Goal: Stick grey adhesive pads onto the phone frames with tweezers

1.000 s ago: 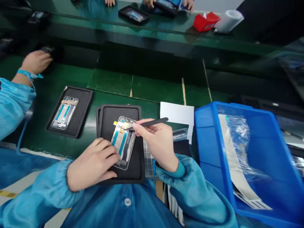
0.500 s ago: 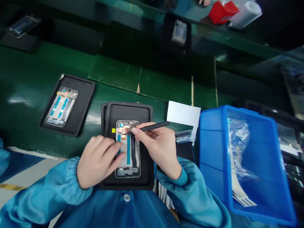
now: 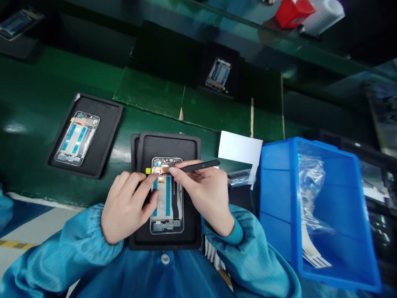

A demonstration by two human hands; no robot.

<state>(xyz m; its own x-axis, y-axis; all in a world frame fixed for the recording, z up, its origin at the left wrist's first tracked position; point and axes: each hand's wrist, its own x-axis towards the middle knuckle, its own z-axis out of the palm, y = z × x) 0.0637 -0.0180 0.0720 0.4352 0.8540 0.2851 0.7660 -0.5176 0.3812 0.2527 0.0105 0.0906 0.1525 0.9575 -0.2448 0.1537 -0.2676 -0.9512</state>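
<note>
An opened phone (image 3: 168, 207) with a silver frame, blue strips and bare circuitry at its top lies on a stack of black trays (image 3: 169, 145). My right hand (image 3: 206, 188) pinches black tweezers (image 3: 198, 166) like a pen, their tip end over the phone's upper part. My left hand (image 3: 128, 205) rests at the phone's left edge with fingers bent and apart. Its index fingertip touches near the tweezers' tip, beside a small gold connector (image 3: 161, 179). A yellow tab (image 3: 148, 170) sticks out at the phone's upper left.
To the left, another black tray (image 3: 108, 124) carries an opened phone (image 3: 77, 138). A blue bin (image 3: 276, 207) with clear plastic bags (image 3: 312, 190) stands at right, near white paper (image 3: 240, 147). Further phones (image 3: 219, 74) and a red box (image 3: 294, 13) are at the back.
My left index finger has moved up the phone to near the tweezers' tip. My right hand has shifted slightly left. At the back, a phone now appears lower and further left.
</note>
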